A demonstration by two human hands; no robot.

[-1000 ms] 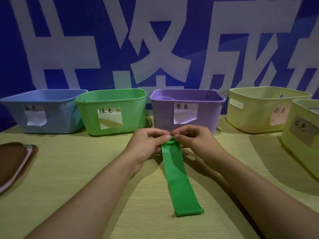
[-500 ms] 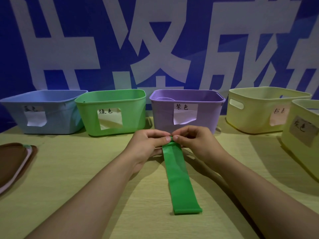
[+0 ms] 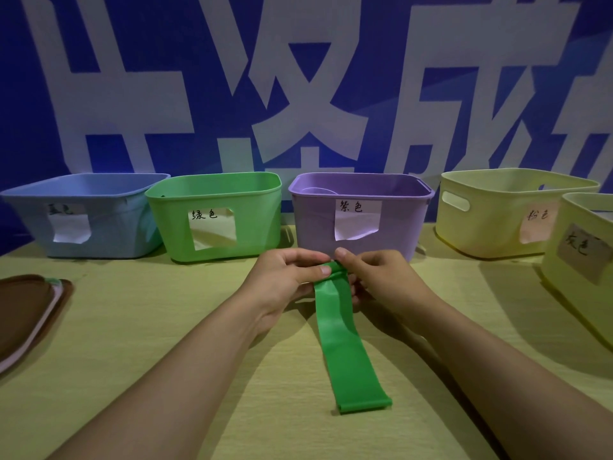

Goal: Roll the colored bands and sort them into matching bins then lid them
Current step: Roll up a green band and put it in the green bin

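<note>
A flat green band point(image 3: 348, 343) lies lengthwise on the wooden table, its near end towards me. My left hand point(image 3: 285, 280) and my right hand point(image 3: 378, 280) pinch its far end together, where a small roll has formed. Just behind the hands stands the purple bin point(image 3: 391, 220). The green bin point(image 3: 258, 224) stands to its left, with a paper label on its front.
A blue bin point(image 3: 30, 220) stands at the far left. Two pale yellow bins point(image 3: 491, 224) point(image 3: 570, 293) are on the right. Brown lids point(image 3: 30, 310) are stacked at the table's left edge. A blue wall with white characters rises behind the bins.
The far end of the band has been turned over into a small roll. The band's near end has slid slightly away from me.
</note>
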